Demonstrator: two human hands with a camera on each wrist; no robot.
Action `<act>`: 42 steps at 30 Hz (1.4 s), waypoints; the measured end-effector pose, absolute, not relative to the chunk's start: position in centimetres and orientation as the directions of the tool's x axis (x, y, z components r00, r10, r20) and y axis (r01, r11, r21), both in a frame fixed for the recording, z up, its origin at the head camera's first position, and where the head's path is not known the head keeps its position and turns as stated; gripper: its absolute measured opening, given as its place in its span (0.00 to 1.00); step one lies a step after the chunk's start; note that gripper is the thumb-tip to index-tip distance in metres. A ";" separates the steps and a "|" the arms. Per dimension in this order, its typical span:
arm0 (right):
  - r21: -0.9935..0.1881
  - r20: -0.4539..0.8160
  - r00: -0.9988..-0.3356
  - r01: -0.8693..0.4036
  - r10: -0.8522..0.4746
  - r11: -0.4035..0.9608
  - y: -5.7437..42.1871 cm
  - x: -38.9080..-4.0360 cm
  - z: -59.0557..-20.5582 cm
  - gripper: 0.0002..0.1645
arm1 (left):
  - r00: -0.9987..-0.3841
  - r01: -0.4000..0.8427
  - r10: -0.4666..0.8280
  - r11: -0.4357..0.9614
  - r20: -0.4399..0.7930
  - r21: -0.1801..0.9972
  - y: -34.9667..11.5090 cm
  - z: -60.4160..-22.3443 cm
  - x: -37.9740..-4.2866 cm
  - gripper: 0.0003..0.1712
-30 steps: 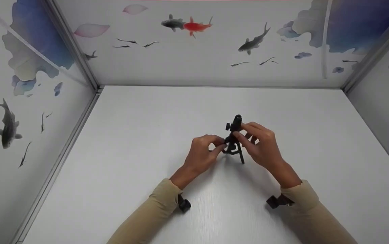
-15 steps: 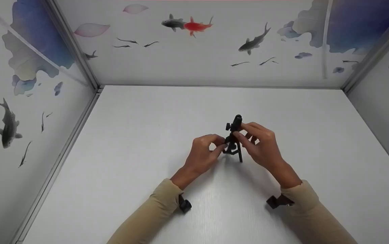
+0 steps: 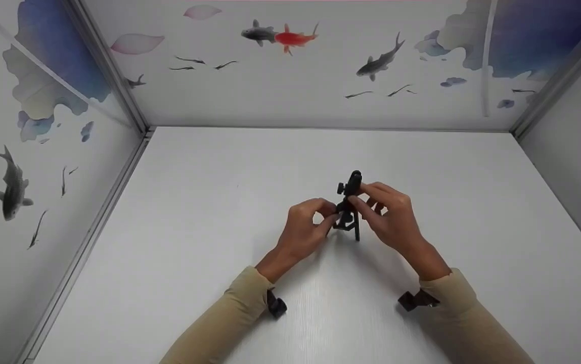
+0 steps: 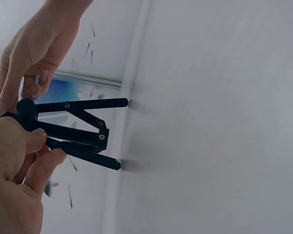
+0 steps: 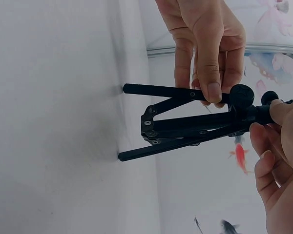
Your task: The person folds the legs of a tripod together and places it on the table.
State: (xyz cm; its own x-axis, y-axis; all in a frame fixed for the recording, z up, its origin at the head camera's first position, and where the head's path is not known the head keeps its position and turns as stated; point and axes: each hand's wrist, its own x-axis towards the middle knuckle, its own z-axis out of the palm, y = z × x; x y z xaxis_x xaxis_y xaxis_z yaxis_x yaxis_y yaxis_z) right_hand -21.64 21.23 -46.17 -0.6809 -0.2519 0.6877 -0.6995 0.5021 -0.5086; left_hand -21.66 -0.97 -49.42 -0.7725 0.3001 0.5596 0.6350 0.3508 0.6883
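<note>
A small black tripod (image 3: 354, 183) stands upright, slightly tilted, between both hands in the head view. Its legs are partly spread and joined by hinged braces (image 5: 147, 123) to the centre column. My left hand (image 3: 300, 227) pinches one tripod leg (image 5: 158, 90) near its top, between thumb and fingers. Higher up, my right hand (image 3: 394, 217) grips the tripod's upper column, below the head. A round knob (image 5: 241, 95) sits at the top of the legs. The feet point down at the white tabletop; whether all of them touch it I cannot tell.
The white table (image 3: 194, 192) spreads around the hands. Printed panels with fish (image 3: 295, 38) and blue patches wall it at the back and sides, with metal rails (image 3: 88, 242) along the left edge. Black wrist cameras (image 3: 276, 305) hang at both sleeves.
The tripod's right-hand leg has swung a little inward to the left, closer to the column. Both hands keep their hold and stay nearly in place.
</note>
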 end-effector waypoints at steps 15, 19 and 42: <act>-0.504 0.695 -0.672 -0.709 -0.257 0.493 21.1 -21.5 -46.0 0.16 | -0.780 0.625 0.293 0.339 0.553 0.703 -0.8 -49.7 -21.6 0.03; -0.507 0.694 -0.672 -0.711 -0.258 0.487 21.0 -21.5 -45.9 0.17 | -0.779 0.627 0.291 0.340 0.556 0.701 -0.8 -49.7 -21.5 0.04; -0.507 0.666 -0.685 -0.706 -0.294 0.495 21.8 -21.8 -45.9 0.15 | -0.817 0.550 0.379 0.286 0.434 0.785 -1.3 -49.4 -21.8 0.09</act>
State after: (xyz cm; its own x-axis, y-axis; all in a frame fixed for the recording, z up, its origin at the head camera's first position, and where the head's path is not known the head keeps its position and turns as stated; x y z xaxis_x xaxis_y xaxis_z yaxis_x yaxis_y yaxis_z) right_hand -21.76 21.85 -45.90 -0.6853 -0.2944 0.6661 -0.7055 0.4954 -0.5068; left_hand -21.77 -1.33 -49.36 -0.8170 0.3793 0.4344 0.5500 0.2858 0.7847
